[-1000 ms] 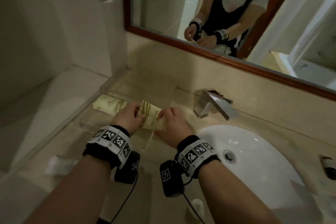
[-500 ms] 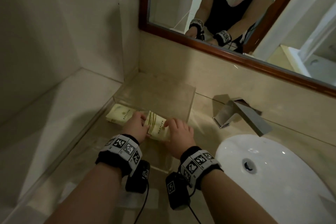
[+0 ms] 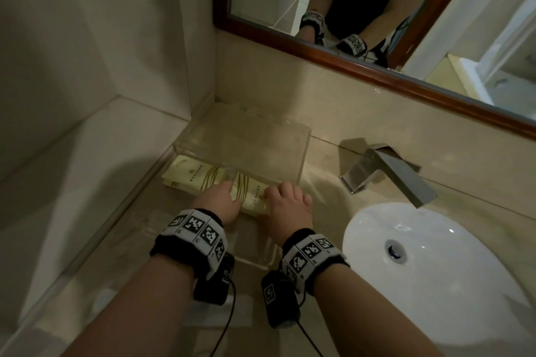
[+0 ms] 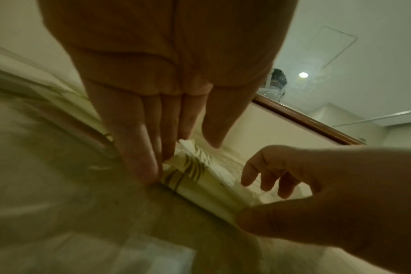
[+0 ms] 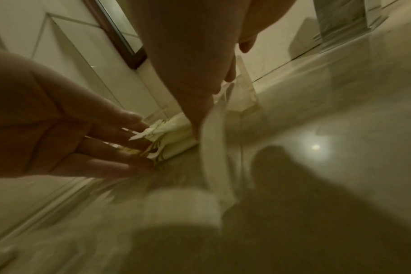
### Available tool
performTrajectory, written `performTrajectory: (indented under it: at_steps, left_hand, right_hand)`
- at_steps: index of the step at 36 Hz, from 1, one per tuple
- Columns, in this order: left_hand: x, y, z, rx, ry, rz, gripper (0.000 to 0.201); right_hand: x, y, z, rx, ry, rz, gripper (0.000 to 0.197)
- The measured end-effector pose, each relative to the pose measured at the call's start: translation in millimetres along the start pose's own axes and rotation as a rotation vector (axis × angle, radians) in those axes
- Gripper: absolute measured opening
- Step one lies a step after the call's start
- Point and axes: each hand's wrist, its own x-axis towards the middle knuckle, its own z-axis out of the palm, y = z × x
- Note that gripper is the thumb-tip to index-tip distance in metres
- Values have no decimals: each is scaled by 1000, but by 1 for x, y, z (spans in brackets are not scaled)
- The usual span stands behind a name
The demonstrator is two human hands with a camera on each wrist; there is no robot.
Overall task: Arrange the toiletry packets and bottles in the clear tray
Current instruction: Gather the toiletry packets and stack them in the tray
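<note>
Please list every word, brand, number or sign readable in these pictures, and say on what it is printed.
Left cream packet: a small emblem and one spaced word, too blurred to read.
Packet under the hands: one line of lettering, too blurred.
Wristbands: black-and-white square code markers, no words.
Nothing else bears text.

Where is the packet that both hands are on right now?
In the head view, the packet lies between the left hand and right hand, inside the clear tray, left of the faucet.
</note>
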Motion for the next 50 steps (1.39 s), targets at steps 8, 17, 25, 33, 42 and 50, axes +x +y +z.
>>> performTrajectory:
  at_steps: [8, 17, 25, 33, 42, 50]
  left_hand:
    - [-2, 1, 1, -81, 17, 9, 52]
    - [-6, 4, -1, -21, -18, 21, 57]
    - [-21, 0, -6, -53, -20, 31, 59]
    - [-50, 9, -11, -98, 87, 65, 50]
    - [-84, 55, 7, -146, 100, 169, 40]
    - [-100, 114, 39, -154, 46, 276, 39]
  right_hand:
    - [1, -1, -2, 32, -1, -7, 35]
    - [-9, 3, -5, 62, -22, 4, 42]
    - [-21, 7, -10, 115, -51, 1, 43]
    - [-42, 17, -17, 158, -23, -25, 44]
    - [-77, 59, -32, 166, 20, 21, 46]
    - [-117, 117, -49, 149, 35, 127, 42]
